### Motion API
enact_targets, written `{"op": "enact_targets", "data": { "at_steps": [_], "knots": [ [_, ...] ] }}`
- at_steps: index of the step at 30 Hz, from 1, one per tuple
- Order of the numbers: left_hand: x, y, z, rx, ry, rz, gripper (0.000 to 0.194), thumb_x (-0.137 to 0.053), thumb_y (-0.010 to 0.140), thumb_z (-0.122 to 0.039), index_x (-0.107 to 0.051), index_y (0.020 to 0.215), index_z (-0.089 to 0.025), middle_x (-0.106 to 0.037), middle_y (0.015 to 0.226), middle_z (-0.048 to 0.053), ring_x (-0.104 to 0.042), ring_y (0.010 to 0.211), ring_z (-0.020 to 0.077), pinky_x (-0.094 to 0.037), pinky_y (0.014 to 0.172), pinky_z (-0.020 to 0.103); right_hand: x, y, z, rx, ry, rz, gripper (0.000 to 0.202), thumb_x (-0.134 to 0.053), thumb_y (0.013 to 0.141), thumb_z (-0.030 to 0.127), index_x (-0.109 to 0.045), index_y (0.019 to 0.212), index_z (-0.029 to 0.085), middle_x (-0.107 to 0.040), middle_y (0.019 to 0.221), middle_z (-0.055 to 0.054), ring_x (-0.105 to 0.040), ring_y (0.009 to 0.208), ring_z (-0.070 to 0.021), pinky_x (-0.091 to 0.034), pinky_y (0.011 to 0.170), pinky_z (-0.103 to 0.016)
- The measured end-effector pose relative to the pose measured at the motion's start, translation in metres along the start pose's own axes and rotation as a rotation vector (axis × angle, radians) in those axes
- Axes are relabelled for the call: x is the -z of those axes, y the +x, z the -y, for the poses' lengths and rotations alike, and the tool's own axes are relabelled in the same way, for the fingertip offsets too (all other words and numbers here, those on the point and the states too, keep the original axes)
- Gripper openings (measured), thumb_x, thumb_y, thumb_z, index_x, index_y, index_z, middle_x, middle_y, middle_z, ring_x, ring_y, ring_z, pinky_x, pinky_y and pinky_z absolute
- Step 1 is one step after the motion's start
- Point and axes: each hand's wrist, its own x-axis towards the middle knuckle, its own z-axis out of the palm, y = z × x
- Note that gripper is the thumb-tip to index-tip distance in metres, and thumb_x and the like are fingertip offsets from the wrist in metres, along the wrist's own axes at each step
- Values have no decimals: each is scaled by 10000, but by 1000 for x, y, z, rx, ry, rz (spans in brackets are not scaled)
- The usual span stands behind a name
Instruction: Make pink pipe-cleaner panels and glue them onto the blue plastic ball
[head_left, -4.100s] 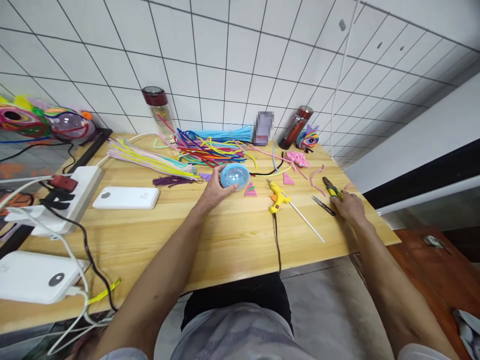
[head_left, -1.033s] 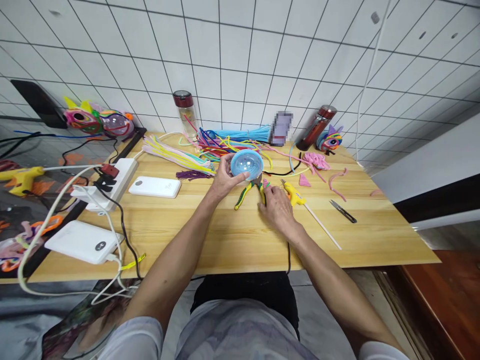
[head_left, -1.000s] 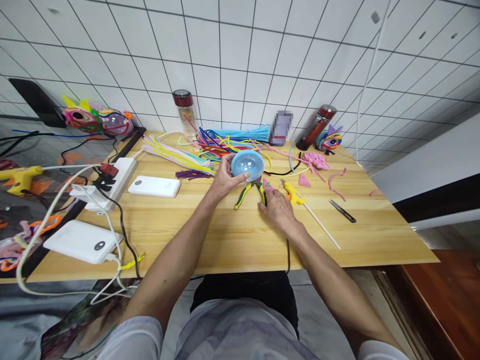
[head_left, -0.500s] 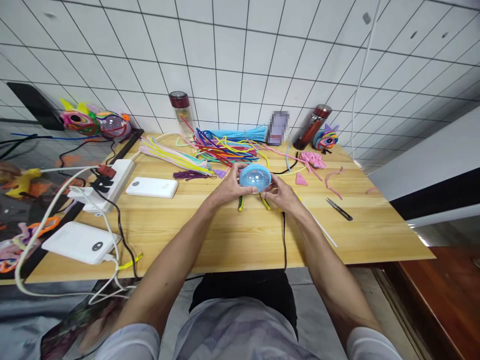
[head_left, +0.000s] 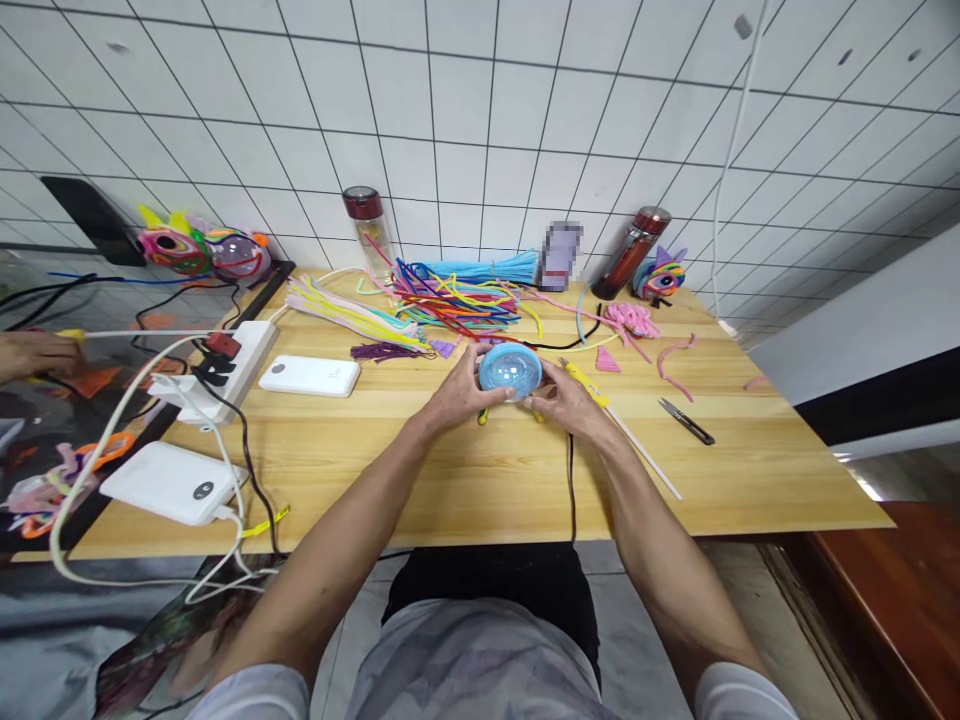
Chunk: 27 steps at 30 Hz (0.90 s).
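Note:
Between both hands is a clear plastic dome with a light blue fuzzy rim, held above the table. My left hand is closed on its left side, thumb low on the front. On the opposite edge, my right hand grips with bent fingers. Yellow-green tool handles poke out beneath the dome, mostly covered. Close to my right hand lie a yellow tool, partly hidden by the wrist, and a thin white stick.
Colourful pipe cleaners are heaped at the back, between a glass bottle and a dark red flask. Thread snips lie right. White power banks and a cabled power strip are left. Another person's hand shows far left.
The dome and both hands have come slightly lower in the view. More of the yellow tool shows beside my right hand. Another person's hand has come into view at the far left.

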Motion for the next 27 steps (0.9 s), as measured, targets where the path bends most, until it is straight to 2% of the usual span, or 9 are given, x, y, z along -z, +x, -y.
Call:
{"op": "enact_targets", "data": {
  "at_steps": [5,7,11,14,19,24,27],
  "knots": [
    [0,-1,2,-15,44,-16,819,-903,774,-474,-482,1424,-207,-613,1468,160,-660,1338,322,-539,1163,508,2,-5,7,7,23,-32,893,-801,788,421,-514,1620,269,-674,1500,-125,-656,1236,-316,-525,1053,-502],
    [1,-2,2,-30,31,-9,848,-911,767,-466,-480,1450,-206,-589,1514,169,-639,1377,327,-539,1170,496,3,-6,11,31,38,-43,899,-802,797,418,-503,1631,269,-650,1548,-126,-639,1298,-334,-511,1085,-514],
    [4,-5,6,-49,0,16,942,-950,729,-443,-454,1494,-206,-557,1576,189,-620,1419,339,-551,1167,483,4,-5,14,40,73,-12,866,-786,816,418,-516,1619,238,-657,1544,-128,-642,1304,-342,-518,1088,-508],
    [4,-5,10,-67,38,10,898,-937,746,-413,-475,1483,-193,-588,1545,188,-633,1402,339,-540,1184,499,3,-5,14,28,91,11,839,-773,832,424,-521,1610,238,-678,1507,-119,-669,1242,-321,-547,1039,-477],
    [4,-5,11,-68,64,2,851,-924,753,-388,-503,1468,-201,-602,1528,176,-655,1363,338,-590,1117,491,4,-6,14,0,96,66,823,-743,851,429,-509,1610,216,-717,1425,-112,-700,1103,-285,-568,974,-443],
    [4,-8,6,-44,34,12,896,-942,741,-382,-484,1490,-199,-583,1562,193,-672,1340,335,-606,1093,489,3,-8,16,-6,115,24,903,-775,818,467,-478,1633,217,-629,1562,-134,-660,1284,-327,-538,1064,-476],
    [3,-8,7,-31,19,18,890,-951,733,-385,-497,1475,-195,-609,1536,190,-685,1322,335,-609,1089,496,3,-8,17,7,100,10,887,-770,823,453,-481,1633,238,-649,1548,-116,-653,1312,-332,-523,1094,-494]
  ]
}}
